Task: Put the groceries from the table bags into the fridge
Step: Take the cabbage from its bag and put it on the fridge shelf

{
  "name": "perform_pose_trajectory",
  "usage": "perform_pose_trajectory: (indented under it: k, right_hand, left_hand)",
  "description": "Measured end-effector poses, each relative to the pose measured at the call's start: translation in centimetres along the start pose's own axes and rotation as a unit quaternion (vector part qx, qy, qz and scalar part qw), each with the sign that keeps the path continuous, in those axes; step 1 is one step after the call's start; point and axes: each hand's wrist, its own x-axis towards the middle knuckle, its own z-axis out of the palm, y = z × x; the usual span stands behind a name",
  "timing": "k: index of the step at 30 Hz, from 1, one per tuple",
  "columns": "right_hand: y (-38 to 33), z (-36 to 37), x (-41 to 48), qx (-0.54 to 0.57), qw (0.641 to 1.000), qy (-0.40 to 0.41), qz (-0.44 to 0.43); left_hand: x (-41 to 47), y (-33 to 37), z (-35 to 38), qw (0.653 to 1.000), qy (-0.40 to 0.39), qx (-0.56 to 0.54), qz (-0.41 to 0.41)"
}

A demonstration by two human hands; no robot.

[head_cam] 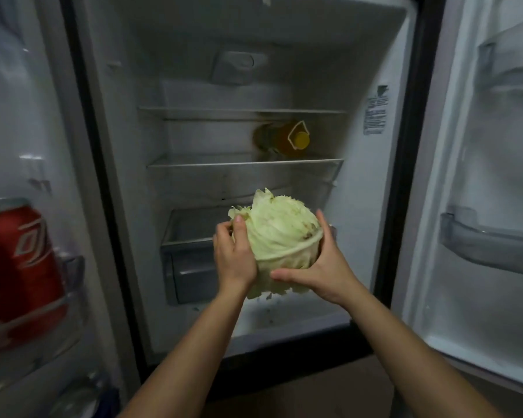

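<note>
A pale green cabbage [280, 239], round with ragged, loose outer leaves, is held before the open fridge [372, 191] near its bottom drawer [187, 236], with the fingers of the left hand [233, 257] and right hand [323, 267] curled round its sides.

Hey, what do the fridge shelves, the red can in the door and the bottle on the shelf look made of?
Shelves: likely clear glass or plastic with pale edge trim, since the back wall shows through.
Red can: probably painted metal, glossy, with a silvery top rim.
Bottle: seemingly clear plastic over amber liquid, with an opaque yellow cap.
</note>
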Motion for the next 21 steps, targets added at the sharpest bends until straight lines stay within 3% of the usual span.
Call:
perform_pose_trajectory:
  k: [9, 15, 21]
  right_hand:
    - [6.2, 4.7, 16.0, 0.046, 0.997, -0.056, -0.027]
    - [6.6, 8.7, 24.7, 0.091, 0.988, -0.113, -0.041]
    - [6.5, 12.0, 30.9, 0.108, 0.976, -0.180, -0.056]
  left_hand:
    - [12.3, -4.8, 2.2, 0.996, 0.063, 0.040, -0.056]
    - [19.8, -7.0, 1.6, 0.985, 0.119, 0.089, -0.083]
    - [25.2, -10.9, 0.5, 0.982, 0.120, 0.050, -0.140]
